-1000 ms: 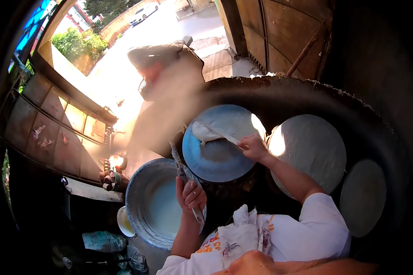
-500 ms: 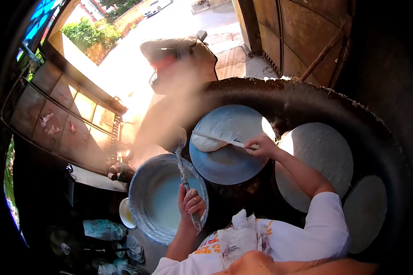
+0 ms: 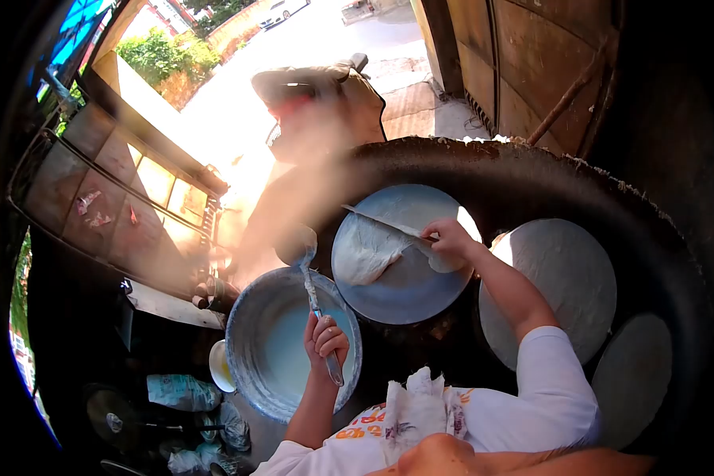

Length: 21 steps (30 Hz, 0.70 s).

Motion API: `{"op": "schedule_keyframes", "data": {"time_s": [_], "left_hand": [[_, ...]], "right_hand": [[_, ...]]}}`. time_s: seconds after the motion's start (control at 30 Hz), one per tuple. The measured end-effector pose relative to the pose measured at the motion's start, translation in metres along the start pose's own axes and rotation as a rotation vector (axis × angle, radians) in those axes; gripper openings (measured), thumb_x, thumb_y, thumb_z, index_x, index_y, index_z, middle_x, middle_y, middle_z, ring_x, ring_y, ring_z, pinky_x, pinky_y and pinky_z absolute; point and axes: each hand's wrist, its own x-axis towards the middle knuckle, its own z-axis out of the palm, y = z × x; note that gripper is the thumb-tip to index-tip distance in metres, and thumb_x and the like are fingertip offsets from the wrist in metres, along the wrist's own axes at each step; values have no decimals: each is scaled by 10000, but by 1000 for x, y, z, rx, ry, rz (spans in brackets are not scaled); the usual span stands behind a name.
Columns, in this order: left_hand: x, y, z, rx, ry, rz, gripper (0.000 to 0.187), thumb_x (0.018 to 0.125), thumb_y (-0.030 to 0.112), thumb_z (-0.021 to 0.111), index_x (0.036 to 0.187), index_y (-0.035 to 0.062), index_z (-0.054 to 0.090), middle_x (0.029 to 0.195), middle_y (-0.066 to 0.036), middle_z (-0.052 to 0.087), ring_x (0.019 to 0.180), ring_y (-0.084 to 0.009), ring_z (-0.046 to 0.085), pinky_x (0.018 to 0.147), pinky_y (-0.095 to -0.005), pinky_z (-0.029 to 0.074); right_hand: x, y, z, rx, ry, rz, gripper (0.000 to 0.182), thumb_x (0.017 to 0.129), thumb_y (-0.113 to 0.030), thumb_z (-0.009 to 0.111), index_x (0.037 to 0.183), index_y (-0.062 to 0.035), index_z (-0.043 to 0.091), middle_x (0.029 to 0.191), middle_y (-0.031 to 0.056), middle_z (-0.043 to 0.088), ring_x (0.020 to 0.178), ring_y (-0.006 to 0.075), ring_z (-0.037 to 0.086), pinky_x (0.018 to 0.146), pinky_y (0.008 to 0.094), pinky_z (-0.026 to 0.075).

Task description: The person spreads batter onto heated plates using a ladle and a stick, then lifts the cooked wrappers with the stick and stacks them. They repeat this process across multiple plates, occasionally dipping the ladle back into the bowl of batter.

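Observation:
My left hand (image 3: 326,339) is wrapped round the handle of a batter-coated ladle (image 3: 308,278), whose bowl points away from me past the far rim of a large basin (image 3: 238,349). Pale, milky liquid (image 3: 289,341) lies in that basin. Over a round griddle (image 3: 404,301), my right hand (image 3: 450,239) pinches one end of a long, thin flat scraper (image 3: 382,221). The blade lies across white batter (image 3: 365,252), which covers the griddle's left part and reaches in a thin film under my hand.
A second round griddle (image 3: 547,285) with a pale sheet stands to the right, and another (image 3: 633,381) beyond it. The dark curved stove wall (image 3: 516,163) rings them. A covered scooter (image 3: 325,103) stands outside. Bags (image 3: 184,394) and a small white container (image 3: 220,365) sit at lower left.
The scraper has moved towards the griddle's far side, and the batter is spread in a different shape, with a thin film at right. The ladle has tilted slightly left.

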Motion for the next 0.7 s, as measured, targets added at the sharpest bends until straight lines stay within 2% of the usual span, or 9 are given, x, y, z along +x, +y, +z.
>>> {"op": "schedule_keyframes", "data": {"time_s": [0.17,0.23,0.3,0.37,0.43,0.5,0.57,0.63,0.7], "left_hand": [[-21,-6,11,-2,-70,-4,413,978,257,416,591,128,346,491,44,318,352,-45,363,332,-195,360],[-29,-4,9,9,-69,8,415,978,252,411,587,127,351,490,42,319,347,-48,363,331,-199,365],[-16,-7,14,-10,-32,9,419,979,249,406,583,125,349,492,39,321,342,-50,361,328,-202,371],[2,-9,7,-54,-26,-9,425,980,250,407,581,116,345,492,33,317,337,-51,358,320,-202,367],[10,-14,4,-103,-115,-56,428,980,253,410,581,112,344,492,30,315,337,-51,359,318,-201,362],[-13,-27,13,-22,-145,-105,427,979,256,412,583,108,348,492,28,321,338,-51,361,316,-197,357],[-11,-30,18,16,-160,-155,428,979,259,415,583,110,351,493,27,325,340,-51,363,316,-198,356],[10,-31,13,-68,-109,-194,421,975,253,423,584,113,352,488,28,325,343,-52,362,313,-202,354],[13,-33,14,-127,-55,-198,422,971,236,425,574,115,352,485,26,327,343,-58,363,310,-206,348]], "right_hand": [[-28,-12,-21,44,-254,-100,313,615,21,676,920,-48,694,911,80,678,798,195,626,682,277,491],[-49,-8,-51,92,-360,128,334,615,-14,652,941,-68,701,864,67,672,705,149,576,628,273,472],[-46,-26,-50,-45,-248,281,342,609,-39,639,945,-60,697,839,76,666,710,149,579,629,275,475],[-43,-7,-9,-22,4,64,350,604,-120,681,952,-95,700,863,121,663,779,242,624,697,328,499],[-64,-14,-12,18,-133,-39,368,590,-65,684,957,-90,695,870,105,661,795,232,620,720,331,497],[-99,-27,-39,69,-242,104,385,569,-21,673,950,-79,699,881,84,667,770,213,620,706,301,504],[-120,-32,-44,159,-111,216,391,568,-6,654,954,-57,694,878,93,666,768,208,623,705,292,509],[-114,-25,-10,1,158,23,316,622,22,593,924,-14,677,930,109,650,839,259,617,778,303,499],[-120,-46,18,-15,67,-59,258,650,22,591,889,-22,678,955,102,642,874,261,611,804,299,491]]}}
